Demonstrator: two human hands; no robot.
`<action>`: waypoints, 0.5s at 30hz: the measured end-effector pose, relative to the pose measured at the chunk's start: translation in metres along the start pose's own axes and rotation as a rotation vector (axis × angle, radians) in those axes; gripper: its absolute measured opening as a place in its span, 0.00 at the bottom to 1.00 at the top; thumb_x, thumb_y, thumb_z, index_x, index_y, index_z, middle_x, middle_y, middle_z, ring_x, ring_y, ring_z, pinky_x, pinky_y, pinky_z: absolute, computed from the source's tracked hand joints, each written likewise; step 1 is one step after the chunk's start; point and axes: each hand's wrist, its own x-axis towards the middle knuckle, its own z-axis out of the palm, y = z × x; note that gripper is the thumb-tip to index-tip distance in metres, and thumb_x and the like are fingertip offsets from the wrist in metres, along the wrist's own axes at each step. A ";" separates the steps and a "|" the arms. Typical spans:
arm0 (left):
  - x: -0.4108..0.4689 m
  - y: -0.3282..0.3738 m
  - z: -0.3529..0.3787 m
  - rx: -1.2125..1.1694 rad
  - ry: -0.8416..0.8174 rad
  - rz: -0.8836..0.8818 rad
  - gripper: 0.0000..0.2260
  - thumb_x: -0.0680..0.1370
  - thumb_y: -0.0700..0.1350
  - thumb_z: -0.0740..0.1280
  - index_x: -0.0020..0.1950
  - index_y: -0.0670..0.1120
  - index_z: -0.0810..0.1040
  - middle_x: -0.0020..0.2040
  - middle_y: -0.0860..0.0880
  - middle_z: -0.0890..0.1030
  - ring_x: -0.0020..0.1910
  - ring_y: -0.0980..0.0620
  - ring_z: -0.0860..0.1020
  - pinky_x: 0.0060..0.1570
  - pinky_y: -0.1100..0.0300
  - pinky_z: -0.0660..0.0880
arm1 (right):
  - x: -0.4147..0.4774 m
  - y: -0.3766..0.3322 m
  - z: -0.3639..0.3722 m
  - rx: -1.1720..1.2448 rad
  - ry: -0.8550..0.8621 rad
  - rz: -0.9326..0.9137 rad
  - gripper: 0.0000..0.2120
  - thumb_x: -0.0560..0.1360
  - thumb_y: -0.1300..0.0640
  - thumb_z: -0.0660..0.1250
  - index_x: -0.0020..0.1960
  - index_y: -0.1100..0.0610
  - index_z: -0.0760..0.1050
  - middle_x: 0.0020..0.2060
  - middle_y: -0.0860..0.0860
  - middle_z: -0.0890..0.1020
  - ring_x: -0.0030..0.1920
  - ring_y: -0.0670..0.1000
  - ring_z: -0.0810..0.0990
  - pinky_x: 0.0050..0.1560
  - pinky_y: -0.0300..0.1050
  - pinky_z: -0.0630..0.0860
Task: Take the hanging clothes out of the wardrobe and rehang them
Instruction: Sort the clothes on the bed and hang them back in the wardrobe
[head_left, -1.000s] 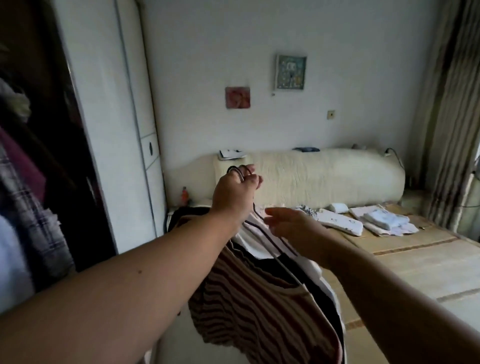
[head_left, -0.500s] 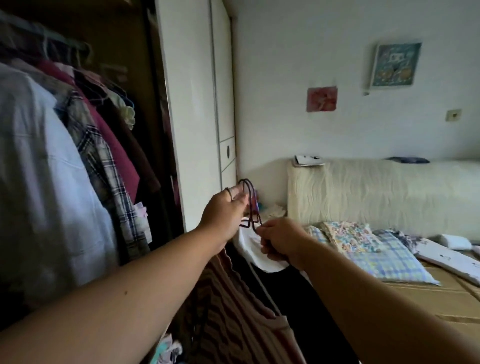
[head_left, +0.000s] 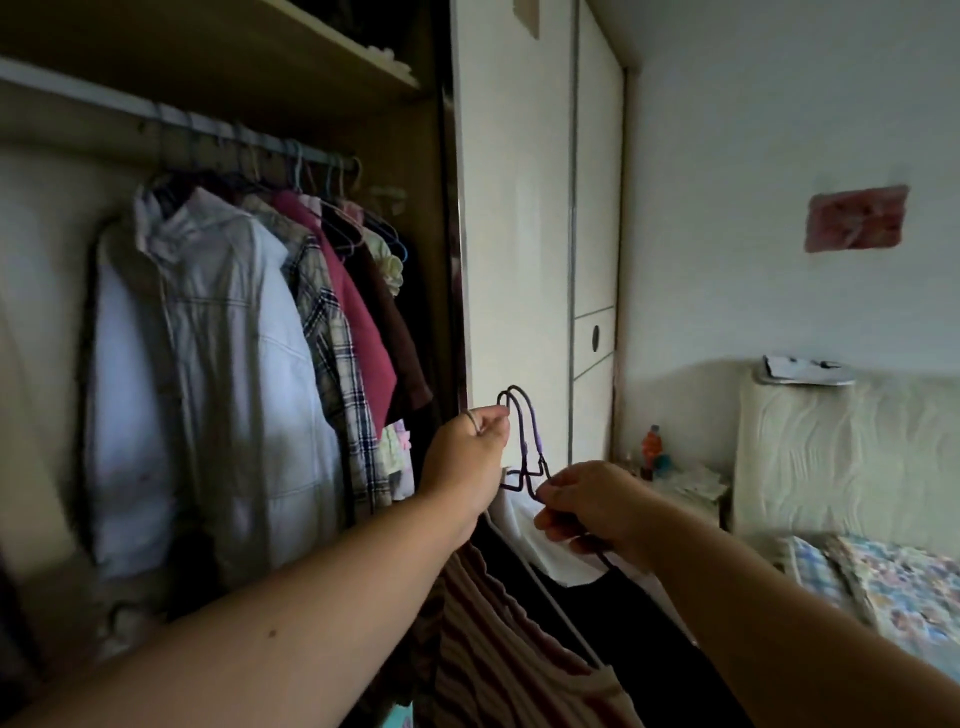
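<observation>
Left grip (head_left: 467, 452) pinches the hooks (head_left: 536, 436); right grip (head_left: 587, 506) pinches one hanger (head_left: 540, 467) just below them, their clothes (head_left: 498, 649) hanging at 6 o'clock. Rehanging, I judge: next, raise a hook onto the rail (head_left: 260, 146) at 10 o'clock.

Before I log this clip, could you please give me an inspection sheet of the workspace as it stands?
Surface: no table seen; bed with patterned bedding at right.
Job's things: wardrobe rail carries a white jacket, plaid shirt and maroon garment; dark hangers held outside it bear a striped garment, black garment and white garment.
Clutter: orange bottle beside the bed; papers on the headboard.
Hands: left hand grips the hanger hooks; right hand pinches the wire below them.
Cables: nothing seen.
Surroundings: white wardrobe door; pale wall with pink picture.
</observation>
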 end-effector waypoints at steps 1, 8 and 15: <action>-0.002 0.003 0.001 0.010 0.033 0.014 0.07 0.80 0.46 0.61 0.48 0.52 0.78 0.51 0.48 0.81 0.51 0.53 0.78 0.57 0.57 0.73 | 0.002 -0.001 0.001 -0.008 -0.026 -0.006 0.06 0.79 0.58 0.63 0.48 0.60 0.75 0.34 0.53 0.83 0.29 0.47 0.78 0.29 0.36 0.69; -0.007 0.035 0.001 -0.031 0.121 0.043 0.11 0.78 0.43 0.64 0.37 0.53 0.74 0.44 0.49 0.81 0.50 0.48 0.80 0.58 0.52 0.73 | -0.001 -0.023 0.010 0.071 -0.169 -0.051 0.09 0.79 0.58 0.61 0.53 0.63 0.75 0.36 0.55 0.85 0.36 0.54 0.84 0.26 0.38 0.71; 0.004 0.060 -0.020 -0.092 0.228 0.173 0.04 0.76 0.41 0.67 0.43 0.48 0.74 0.46 0.45 0.84 0.48 0.49 0.82 0.51 0.54 0.78 | -0.016 -0.063 0.015 -0.228 -0.201 -0.260 0.17 0.79 0.46 0.59 0.53 0.60 0.74 0.38 0.55 0.85 0.35 0.53 0.84 0.34 0.43 0.78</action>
